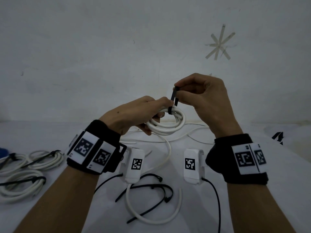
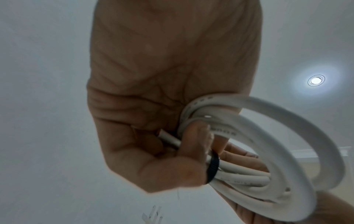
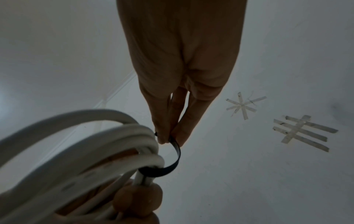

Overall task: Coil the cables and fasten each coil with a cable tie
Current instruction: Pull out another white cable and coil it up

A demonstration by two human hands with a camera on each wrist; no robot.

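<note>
The white cable coil (image 1: 166, 122) is gripped above the worktop (image 1: 218, 207) by the left hand (image 1: 134, 113) so its turns stay bunched, while the black cable tie (image 1: 173, 101) looped around them is pinched by the right hand (image 1: 202, 96), apparently for threading.

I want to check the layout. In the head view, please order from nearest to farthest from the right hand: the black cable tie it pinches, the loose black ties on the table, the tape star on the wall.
1. Black cable tie, pinched in the right hand.
2. Tape star, on the wall, above.
3. Loose black ties, on the table, below.
</note>
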